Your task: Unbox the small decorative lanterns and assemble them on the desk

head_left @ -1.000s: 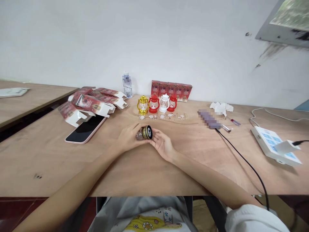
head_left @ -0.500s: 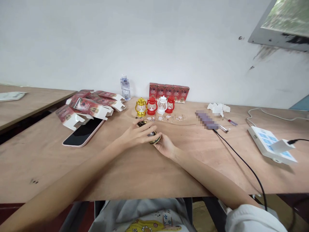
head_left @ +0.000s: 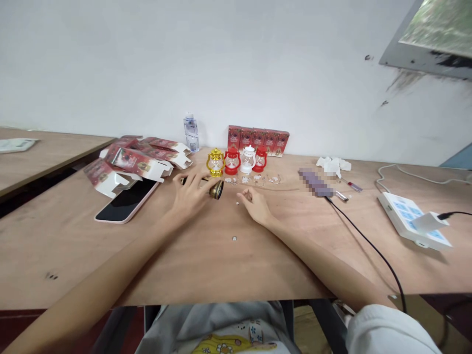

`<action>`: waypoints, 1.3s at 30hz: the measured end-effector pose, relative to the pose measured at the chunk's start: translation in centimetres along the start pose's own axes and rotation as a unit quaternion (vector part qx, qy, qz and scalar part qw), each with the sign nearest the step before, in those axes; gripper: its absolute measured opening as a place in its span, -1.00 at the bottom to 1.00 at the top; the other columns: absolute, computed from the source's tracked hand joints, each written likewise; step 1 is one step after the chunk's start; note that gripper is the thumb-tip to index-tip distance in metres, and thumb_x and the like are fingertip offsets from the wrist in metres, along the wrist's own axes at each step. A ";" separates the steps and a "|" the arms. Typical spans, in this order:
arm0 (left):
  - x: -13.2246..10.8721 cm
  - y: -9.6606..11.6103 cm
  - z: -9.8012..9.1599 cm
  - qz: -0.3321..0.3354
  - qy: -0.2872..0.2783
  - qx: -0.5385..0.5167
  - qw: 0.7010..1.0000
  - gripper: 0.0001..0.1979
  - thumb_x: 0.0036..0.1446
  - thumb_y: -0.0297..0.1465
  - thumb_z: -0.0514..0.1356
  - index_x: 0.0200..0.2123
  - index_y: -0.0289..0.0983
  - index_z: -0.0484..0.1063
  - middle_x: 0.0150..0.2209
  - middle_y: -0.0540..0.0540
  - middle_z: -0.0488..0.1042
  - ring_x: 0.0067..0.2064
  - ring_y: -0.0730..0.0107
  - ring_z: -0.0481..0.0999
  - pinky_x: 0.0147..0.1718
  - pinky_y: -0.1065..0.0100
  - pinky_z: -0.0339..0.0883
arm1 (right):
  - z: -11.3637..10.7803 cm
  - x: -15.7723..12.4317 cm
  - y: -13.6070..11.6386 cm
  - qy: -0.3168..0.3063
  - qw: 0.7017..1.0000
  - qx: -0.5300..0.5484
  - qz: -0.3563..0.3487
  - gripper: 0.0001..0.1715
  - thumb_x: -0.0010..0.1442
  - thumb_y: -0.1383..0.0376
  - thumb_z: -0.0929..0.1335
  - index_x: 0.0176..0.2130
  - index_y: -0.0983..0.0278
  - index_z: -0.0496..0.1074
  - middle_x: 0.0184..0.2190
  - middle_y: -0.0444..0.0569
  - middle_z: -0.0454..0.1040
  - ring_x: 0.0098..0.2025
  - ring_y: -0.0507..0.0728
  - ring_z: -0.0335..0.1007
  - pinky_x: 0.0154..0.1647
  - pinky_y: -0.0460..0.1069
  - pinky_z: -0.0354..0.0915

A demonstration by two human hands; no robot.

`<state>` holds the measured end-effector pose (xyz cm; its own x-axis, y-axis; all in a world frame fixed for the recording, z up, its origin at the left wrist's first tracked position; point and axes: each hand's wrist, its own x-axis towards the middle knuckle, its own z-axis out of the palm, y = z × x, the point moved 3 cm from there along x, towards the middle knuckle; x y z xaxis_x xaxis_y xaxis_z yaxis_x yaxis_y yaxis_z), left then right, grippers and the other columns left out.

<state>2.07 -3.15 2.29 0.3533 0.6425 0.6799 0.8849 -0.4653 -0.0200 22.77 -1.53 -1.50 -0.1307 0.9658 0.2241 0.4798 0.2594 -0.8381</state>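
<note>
One camera rides on the person's head, facing forward and somewhat down across the desk (head_left: pixel 206 265) toward the white wall (head_left: pixel 221 64). The left hand (head_left: pixel 191 194) and right hand (head_left: pixel 256 206) sit mid-frame, fairly near; the lap (head_left: pixel 221 322) fills the bottom edge. The wide lens seems to bow the desk's far corners.

Bare white room, two wooden tables, soft daylight

A long plywood table (head_left: pixel 110 255) spans the view, its far edge against a plain white wall (head_left: pixel 147 64). Left of the table, across a dark gap, a second wooden table (head_left: pixel 55 152) stands at an angle. High above the table's right end a grey-framed window (head_left: pixel 431 34) shows green, with dark smudges (head_left: pixel 403 78) on the wall just below it. Under the table's near left edge lies reddish floor (head_left: pixel 22 319). The light is even.
</note>
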 end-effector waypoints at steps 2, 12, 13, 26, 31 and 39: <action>-0.4 -0.5 0.0 -0.054 0.012 -0.015 0.998 -0.61 0.12 -0.25 0.16 0.04 -0.09 0.29 -0.02 -0.17 0.40 -0.01 0.07 0.35 -0.04 0.04 0.01 | 0.1 0.3 0.1 -0.038 0.986 -0.152 -0.052 -0.73 0.13 0.08 0.33 -0.30 0.24 0.36 -0.59 -0.17 0.33 -0.48 0.10 0.30 -0.43 -0.06 0.11; -0.8 -1.1 -0.2 -0.113 0.041 -0.040 0.992 -0.56 0.11 -0.13 0.16 0.01 -0.18 0.27 -0.06 -0.18 0.40 -0.03 0.09 0.36 -0.13 0.17 0.06 | 0.3 -0.6 0.0 -0.117 0.928 -0.341 -0.097 -0.76 0.26 0.14 0.25 -0.25 0.27 0.31 -0.36 0.05 0.52 -0.33 0.21 0.47 -0.40 -0.02 0.17; -0.8 -1.0 -0.2 -0.109 0.040 -0.037 0.992 -0.56 0.11 -0.13 0.16 0.01 -0.17 0.27 -0.06 -0.18 0.40 -0.03 0.09 0.36 -0.14 0.17 0.06 | 0.2 -1.0 -0.1 -0.127 0.925 -0.344 -0.105 -0.77 0.28 0.15 0.23 -0.24 0.27 0.30 -0.35 0.06 0.52 -0.33 0.21 0.47 -0.40 -0.02 0.16; -1.2 -0.8 0.3 -0.072 0.054 -0.037 0.995 -0.56 0.09 -0.17 0.19 0.02 -0.19 0.28 -0.12 -0.13 0.43 -0.07 0.13 0.37 -0.17 0.20 0.02 | 0.1 -7.1 -1.0 -0.239 0.918 -0.165 -0.271 -0.68 0.24 0.05 0.26 -0.31 0.26 0.32 -0.46 -0.12 0.52 -0.47 0.02 0.42 -0.42 -0.13 0.15; -1.2 -0.7 0.3 -0.071 0.048 -0.039 0.996 -0.57 0.09 -0.17 0.19 0.00 -0.19 0.29 -0.12 -0.13 0.43 -0.08 0.14 0.38 -0.18 0.20 0.02 | 0.5 -6.6 -1.1 -0.224 0.932 -0.143 -0.246 -0.66 0.18 0.03 0.31 -0.30 0.27 0.37 -0.53 -0.17 0.47 -0.53 -0.02 0.34 -0.46 -0.15 0.11; -1.2 -0.6 0.4 -0.060 0.048 -0.031 0.997 -0.58 0.10 -0.17 0.18 0.00 -0.20 0.29 -0.14 -0.12 0.44 -0.10 0.15 0.39 -0.19 0.20 0.02 | 0.6 -6.0 -1.4 -0.245 0.933 -0.155 -0.212 -0.65 0.12 0.07 0.37 -0.16 0.24 0.47 -0.57 -0.20 0.43 -0.53 -0.03 0.28 -0.45 -0.15 0.06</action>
<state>1.22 -3.41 1.19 0.2124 0.6364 0.7415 0.8973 -0.4275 0.1098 22.40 -7.71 -1.98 -0.7098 0.6796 0.1853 0.5136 0.6793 -0.5242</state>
